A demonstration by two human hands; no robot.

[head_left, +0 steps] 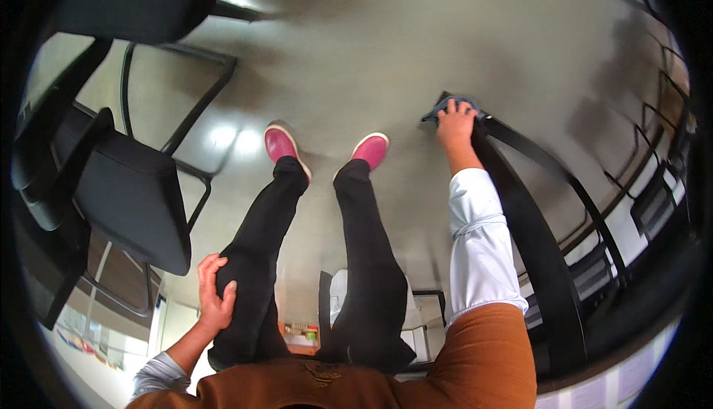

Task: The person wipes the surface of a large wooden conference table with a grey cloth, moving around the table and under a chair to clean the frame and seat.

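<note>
The person bends far down. The right hand (454, 123) presses a blue-grey cloth (445, 107) onto the low end of a black chair frame (542, 208), down by the floor (416, 45). The fingers lie spread flat on top of the cloth, pushing it, not wrapped round it. The left hand (214, 296) is well away from the chair frame, on the other side of both legs. It rests on the left thigh (256, 260), fingers curled loosely on the trouser cloth, w/ nothing in it.

Two pink shoes (281, 144) stand on the floor to the left of the chair frame. The nearer one is close to the cloth. More black chairs (134, 194) stand farther left, well apart from the frame.

What could go wrong, I think:
- The cloth could slip off the thin bar bc the hand only pushes on it. Then it drops to the floor.
- The person leans a lot of weight fwd. If the chair frame slides, the person could tip over.
- The floor looks shiny, so a shoe could skid.
- Fingers could get pinched btw the bar and the floor.

Containers: none can be seen near the chair frame. No bucket, no bottle, no box by the cloth. Small things show under the body, too blurry to tell.
</note>
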